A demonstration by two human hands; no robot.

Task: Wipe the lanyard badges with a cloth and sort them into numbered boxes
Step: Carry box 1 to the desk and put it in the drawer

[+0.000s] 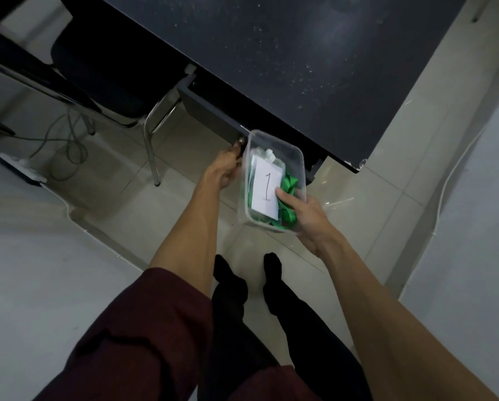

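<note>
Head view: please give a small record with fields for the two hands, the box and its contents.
left: the left hand grips the drawer knob below the dark desk
right: the right hand holds the box in the air, thumb over its rim
box: clear plastic, no lid
contents: paper label marked 1, green lanyards, clear badge holders partly hidden
</note>
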